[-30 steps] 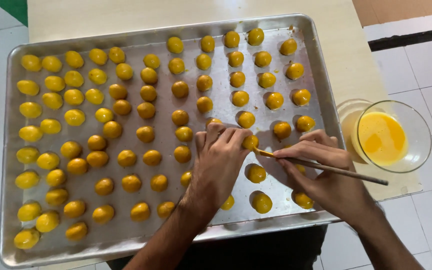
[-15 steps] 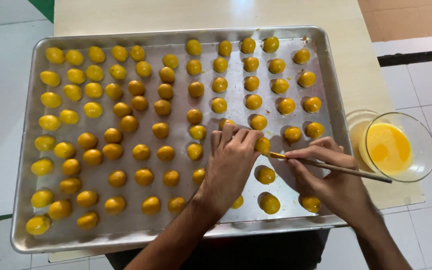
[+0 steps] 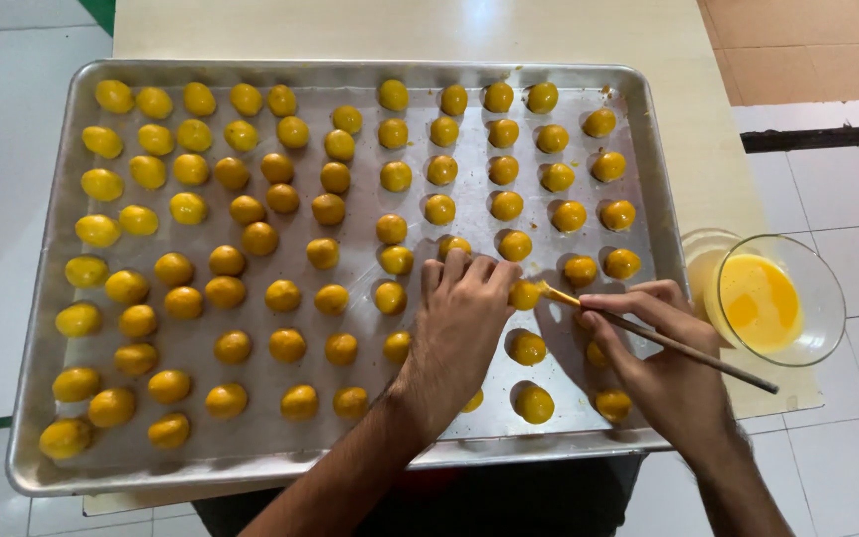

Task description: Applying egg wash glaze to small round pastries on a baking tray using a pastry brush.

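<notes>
**Head view: one brush, one bowl, a tray of dough balls**

Head camera looks down on one metal baking tray (image 3: 62,298) carrying roughly seventy-five yellow dough balls (image 3: 283,295) in loose rows; the exact count is unclear because both hands cover some. The left hand (image 3: 459,323) lies flat, fingers together, on the tray. The right hand (image 3: 663,363) pinches one thin brush (image 3: 663,338), its tip touching a ball (image 3: 524,294). One glass bowl (image 3: 815,328) of yellow liquid stands just beside the tray's right edge, on a pale table (image 3: 449,30).
</notes>
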